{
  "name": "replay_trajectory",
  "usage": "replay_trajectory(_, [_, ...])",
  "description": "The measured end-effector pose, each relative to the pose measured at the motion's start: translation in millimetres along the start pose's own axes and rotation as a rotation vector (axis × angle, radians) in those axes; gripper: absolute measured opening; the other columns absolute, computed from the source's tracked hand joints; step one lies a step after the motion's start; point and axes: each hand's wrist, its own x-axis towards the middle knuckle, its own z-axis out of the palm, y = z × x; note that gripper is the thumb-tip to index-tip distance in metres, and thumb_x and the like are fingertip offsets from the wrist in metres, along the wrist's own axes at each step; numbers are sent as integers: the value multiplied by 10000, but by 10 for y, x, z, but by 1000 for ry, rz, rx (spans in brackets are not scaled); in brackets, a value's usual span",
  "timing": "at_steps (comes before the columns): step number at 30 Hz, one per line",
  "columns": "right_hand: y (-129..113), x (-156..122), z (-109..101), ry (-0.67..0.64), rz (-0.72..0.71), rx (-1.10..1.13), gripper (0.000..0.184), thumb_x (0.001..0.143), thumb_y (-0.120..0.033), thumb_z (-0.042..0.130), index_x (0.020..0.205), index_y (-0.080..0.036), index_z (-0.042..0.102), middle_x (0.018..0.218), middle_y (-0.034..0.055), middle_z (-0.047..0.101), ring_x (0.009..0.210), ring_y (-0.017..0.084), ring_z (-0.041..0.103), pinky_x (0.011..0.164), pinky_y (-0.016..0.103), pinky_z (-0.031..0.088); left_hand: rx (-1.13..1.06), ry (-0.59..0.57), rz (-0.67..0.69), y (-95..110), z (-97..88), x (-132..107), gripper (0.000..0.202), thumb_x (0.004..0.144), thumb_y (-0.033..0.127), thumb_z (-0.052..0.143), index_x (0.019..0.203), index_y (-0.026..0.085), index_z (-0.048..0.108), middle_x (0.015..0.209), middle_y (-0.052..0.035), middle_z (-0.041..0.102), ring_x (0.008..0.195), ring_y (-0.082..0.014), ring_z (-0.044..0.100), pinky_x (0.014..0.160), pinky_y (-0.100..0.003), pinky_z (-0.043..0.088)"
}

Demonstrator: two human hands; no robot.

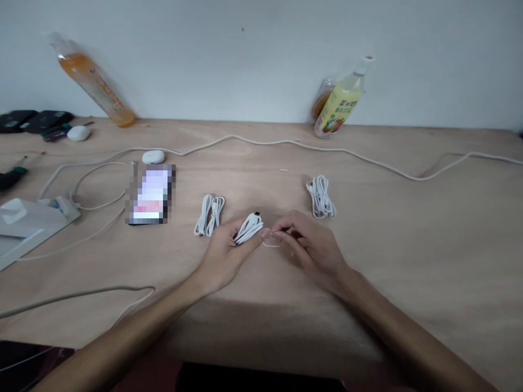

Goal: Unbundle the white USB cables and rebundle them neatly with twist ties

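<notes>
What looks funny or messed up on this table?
The phone on the left looks odd: it's blurred into blocky squares. Behind, the orange bottle and the yellow bottle seem to lean apart, maybe just from the camera's wide view. Nothing looks spilled.

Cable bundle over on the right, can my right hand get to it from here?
Probably yes: the cable bundle lies just beyond your right hand, with nothing visible between them, though that hand is busy beside your left hand, which holds another bundle.

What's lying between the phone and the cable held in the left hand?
Another bundled white cable lies there, near the left hand, as the head view shows.
</notes>
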Motion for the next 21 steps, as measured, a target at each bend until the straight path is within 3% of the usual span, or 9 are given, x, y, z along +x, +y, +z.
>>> replay_trajectory(2, [-19, 11, 7, -34, 163, 178, 135, 1073, -273, 630, 962, -237, 698, 832, 1, 673, 625, 133, 585, 499, 232, 471, 9, 2, 15, -18, -4, 3, 344, 983, 395, 672, 733, 212, 522, 713, 51, 417, 677, -137, 374, 621, -281, 302])
replay_trajectory(5, [-37, 29, 21, -59, 327, 394, 223, 1055, -401, 658, 911, -231, 675, 762, -27, 594, 549, 109, 505, 458, 223, 429, 16, -1, 33, -34, -10, 2, 342, 989, 380, 678, 734, 211, 526, 709, 55, 418, 669, -135, 373, 618, -276, 309])
replay_trajectory(9, [-35, 44, 30, -76, 363, 481, 299, 1028, -493, 694, 903, -223, 664, 716, -38, 574, 541, 110, 499, 486, 239, 445, 14, -4, 51, -22, -11, -7, 315, 1000, 358, 672, 757, 211, 538, 715, 54, 437, 678, -138, 392, 630, -272, 330])
replay_trajectory(12, [-22, 36, 37, -80, 350, 446, 285, 1036, -472, 684, 903, -221, 658, 718, -33, 592, 540, 116, 515, 487, 245, 445, 44, 2, 72, -21, -12, -16, 301, 1010, 330, 663, 764, 214, 533, 722, 52, 455, 690, -144, 409, 657, -276, 351])
replay_trajectory(15, [-12, 14, 55, -39, 326, 277, 222, 1051, -380, 662, 894, -223, 661, 699, -27, 613, 539, 125, 523, 493, 249, 433, 133, 26, 126, -43, -18, -26, 289, 1019, 300, 652, 771, 216, 528, 743, 44, 487, 710, -154, 435, 692, -286, 368])
replay_trajectory(18, [-21, -6, 75, 48, 240, 61, 150, 1034, -273, 661, 895, -224, 685, 773, 5, 686, 618, 146, 575, 568, 266, 469, 260, 56, 197, -69, -26, -34, 272, 1013, 249, 644, 769, 214, 531, 772, 32, 516, 736, -163, 469, 721, -296, 376])
replay_trajectory(21, [-34, -15, 94, 84, 226, 24, 116, 1016, -243, 670, 908, -223, 707, 823, 14, 710, 683, 159, 609, 628, 280, 493, 305, 70, 208, -83, -26, -33, 270, 1012, 237, 636, 766, 215, 526, 778, 27, 530, 738, -167, 485, 724, -298, 382])
